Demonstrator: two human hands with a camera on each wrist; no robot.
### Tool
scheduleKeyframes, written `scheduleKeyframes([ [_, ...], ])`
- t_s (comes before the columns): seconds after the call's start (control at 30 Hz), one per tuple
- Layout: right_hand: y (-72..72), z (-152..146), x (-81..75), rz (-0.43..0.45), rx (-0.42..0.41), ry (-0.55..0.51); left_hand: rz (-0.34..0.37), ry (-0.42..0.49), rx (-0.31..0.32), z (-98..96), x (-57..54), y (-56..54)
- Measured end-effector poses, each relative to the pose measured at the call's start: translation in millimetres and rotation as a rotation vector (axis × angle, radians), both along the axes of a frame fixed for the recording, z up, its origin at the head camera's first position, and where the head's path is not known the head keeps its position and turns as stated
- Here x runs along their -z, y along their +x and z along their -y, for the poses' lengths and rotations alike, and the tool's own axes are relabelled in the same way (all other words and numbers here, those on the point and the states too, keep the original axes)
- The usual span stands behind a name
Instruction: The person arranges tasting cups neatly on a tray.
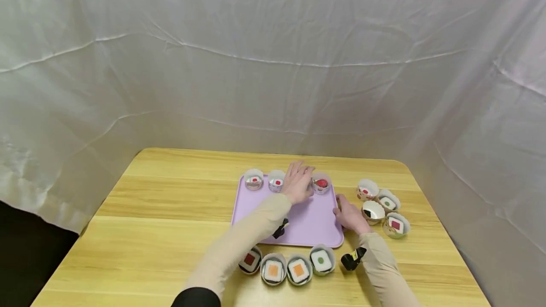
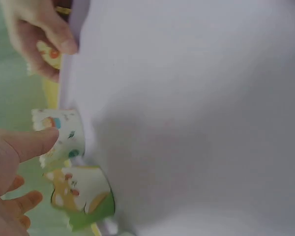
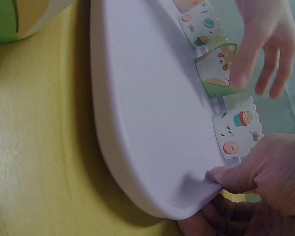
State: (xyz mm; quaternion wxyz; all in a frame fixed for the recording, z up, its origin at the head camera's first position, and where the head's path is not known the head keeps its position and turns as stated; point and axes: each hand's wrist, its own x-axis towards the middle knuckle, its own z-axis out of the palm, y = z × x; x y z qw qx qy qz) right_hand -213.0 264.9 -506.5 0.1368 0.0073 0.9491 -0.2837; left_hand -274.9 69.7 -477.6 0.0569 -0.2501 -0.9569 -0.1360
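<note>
A lilac tray (image 1: 313, 224) lies on the table, with paper cups along its far edge. My left hand (image 1: 297, 183) reaches over this row, thumb and fingers apart. In the left wrist view its thumb overlaps a cupcake-print cup (image 2: 71, 130), beside a dog-print cup (image 2: 83, 194). My right hand (image 1: 350, 213) grips the tray's right edge; the right wrist view shows the thumb on top and fingers curled underneath. A cup with a red piece (image 1: 321, 183) stands at the row's right end. Two cups with sushi-like pieces, a left one (image 1: 253, 180) and its neighbour (image 1: 276, 181), stand further left.
Along the tray's near side stand several cups with sushi-like pieces, among them an orange-centred one (image 1: 273, 270) and a green-centred one (image 1: 321, 260). Several more cups (image 1: 395, 226) cluster right of the tray. Pale curtains (image 1: 273, 60) surround the wooden table (image 1: 162, 221).
</note>
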Motion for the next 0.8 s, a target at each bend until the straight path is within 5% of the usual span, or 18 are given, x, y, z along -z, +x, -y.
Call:
scheduleKeyframes([
  [0.4, -1.7, -2, -1.8, 0.008, -0.011, -0.003, 0.109, 0.276, 0.066, 57.5, -20.6, 31.7],
  [0.8, -0.3, 0, -3.6, -0.011, -0.013, 0.009, 0.191, 0.505, -0.121, 145.9, -12.2, 59.6],
])
